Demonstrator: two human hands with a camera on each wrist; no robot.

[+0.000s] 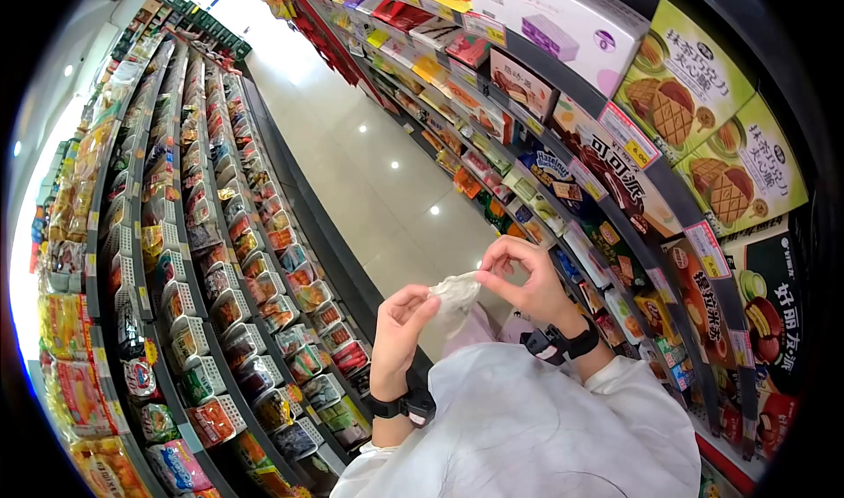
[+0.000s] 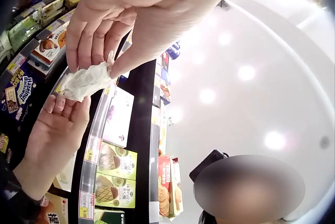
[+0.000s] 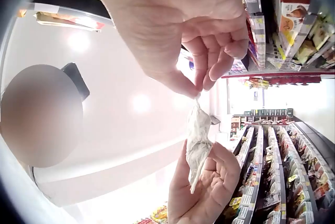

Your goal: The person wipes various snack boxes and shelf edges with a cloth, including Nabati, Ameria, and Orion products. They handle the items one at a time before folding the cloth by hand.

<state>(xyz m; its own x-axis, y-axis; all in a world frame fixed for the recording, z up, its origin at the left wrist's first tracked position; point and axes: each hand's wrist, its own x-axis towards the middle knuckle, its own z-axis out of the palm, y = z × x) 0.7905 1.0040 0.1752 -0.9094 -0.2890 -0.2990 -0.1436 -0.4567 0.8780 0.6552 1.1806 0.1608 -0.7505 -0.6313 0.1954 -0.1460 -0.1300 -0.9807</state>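
Observation:
A small crumpled off-white piece of soft, thin material [image 1: 455,294], like cloth or tissue, stretches between the two hands in front of the body. My left hand [image 1: 400,333] pinches one end between thumb and fingers. At the opposite end, the right hand [image 1: 530,280] grips a narrow tip between thumb and forefinger. In the right wrist view the bunched material [image 3: 199,135] narrows to a twisted point under the right fingertips [image 3: 198,85]. The left wrist view shows its wrinkled folds [image 2: 86,82] between both hands' fingers.
A shelf with boxed snacks [image 1: 677,76] and price tags rises close on the right. Along the left, tiered shelves carry packets in white baskets [image 1: 202,379]. A tiled aisle floor [image 1: 369,173] runs between them. Black straps with cameras [image 1: 563,344] circle the wrists.

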